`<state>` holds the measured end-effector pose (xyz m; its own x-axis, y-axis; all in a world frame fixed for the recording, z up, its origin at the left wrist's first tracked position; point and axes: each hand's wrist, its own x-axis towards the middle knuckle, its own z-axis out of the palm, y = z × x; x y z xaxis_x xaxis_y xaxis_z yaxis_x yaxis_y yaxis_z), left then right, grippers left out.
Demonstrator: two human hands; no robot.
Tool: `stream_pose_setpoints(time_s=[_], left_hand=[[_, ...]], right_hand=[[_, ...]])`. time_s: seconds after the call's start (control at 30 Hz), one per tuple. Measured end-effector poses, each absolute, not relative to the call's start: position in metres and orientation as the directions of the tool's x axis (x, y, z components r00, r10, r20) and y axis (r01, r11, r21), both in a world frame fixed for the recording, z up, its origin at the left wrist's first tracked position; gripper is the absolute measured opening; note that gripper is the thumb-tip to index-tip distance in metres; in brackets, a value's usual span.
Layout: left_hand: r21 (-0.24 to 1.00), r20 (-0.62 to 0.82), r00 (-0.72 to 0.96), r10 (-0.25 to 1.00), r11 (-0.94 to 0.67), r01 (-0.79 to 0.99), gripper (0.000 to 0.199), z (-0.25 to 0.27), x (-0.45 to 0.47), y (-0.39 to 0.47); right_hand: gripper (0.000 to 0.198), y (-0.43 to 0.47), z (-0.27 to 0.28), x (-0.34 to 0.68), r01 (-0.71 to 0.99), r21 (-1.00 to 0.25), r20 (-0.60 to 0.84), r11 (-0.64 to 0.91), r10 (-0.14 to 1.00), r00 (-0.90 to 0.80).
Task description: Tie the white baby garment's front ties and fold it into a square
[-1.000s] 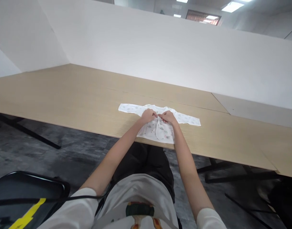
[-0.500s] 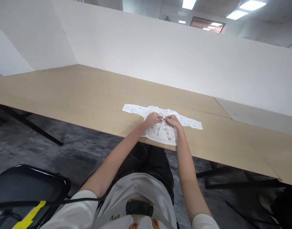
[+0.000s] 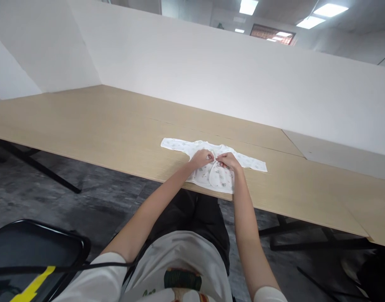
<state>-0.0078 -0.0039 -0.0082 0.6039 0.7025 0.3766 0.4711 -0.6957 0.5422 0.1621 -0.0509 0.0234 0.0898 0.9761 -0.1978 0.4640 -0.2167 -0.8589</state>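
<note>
A small white long-sleeved baby shirt [image 3: 222, 180] with a faint print lies face up at the table's near edge, its sleeves spread to both sides. My left hand [image 3: 202, 158] pinches the cloth at the middle of the front, thumb and forefinger together. Just to its right, my right hand [image 3: 227, 160] pinches the front opening too, its fingertips nearly touching those of the left. Whatever small fastening lies between the fingertips is too small to make out. Below the hands, one front panel's curved edge overlaps the other.
The wooden table [image 3: 116, 126] runs wide to both sides, with a white partition [image 3: 192, 67] along its back. A black chair [image 3: 37, 251] stands at the lower left, crossed by a black cable [image 3: 94, 265] with yellow tape [image 3: 35, 285]. Black table legs show underneath.
Both hands stay at the same spot on the shirt front, with only slight finger movement. The shirt lies as before, and the view has shifted very slightly.
</note>
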Motion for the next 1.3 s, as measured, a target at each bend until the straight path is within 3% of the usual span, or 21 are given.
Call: stream_pose_setpoints(time_s=[0.33,0.53,0.9,1.3], left_hand=[[0.56,0.371,0.556,0.744,-0.657,0.505,0.015,-0.007,-0.006,-0.006],[0.48,0.364,0.594,0.718,-0.691,0.541,0.018,-0.004,-0.006,-0.008],[0.742,0.412,0.561,0.718,-0.621,0.251,0.018,-0.017,-0.006,0.003],[0.761,0.417,0.537,0.733,-0.605,0.234,0.022,-0.009,-0.006,-0.001]], right_hand=[[0.009,-0.053,0.028,0.161,0.416,-0.88,-0.208,-0.229,0.973,0.097],[0.013,-0.052,0.027,0.161,0.434,-0.867,-0.23,-0.245,0.969,0.087],[0.013,-0.051,0.028,0.161,0.37,-0.895,-0.244,-0.248,0.968,0.058],[0.007,-0.051,0.026,0.155,0.363,-0.92,-0.125,-0.148,0.988,0.087]])
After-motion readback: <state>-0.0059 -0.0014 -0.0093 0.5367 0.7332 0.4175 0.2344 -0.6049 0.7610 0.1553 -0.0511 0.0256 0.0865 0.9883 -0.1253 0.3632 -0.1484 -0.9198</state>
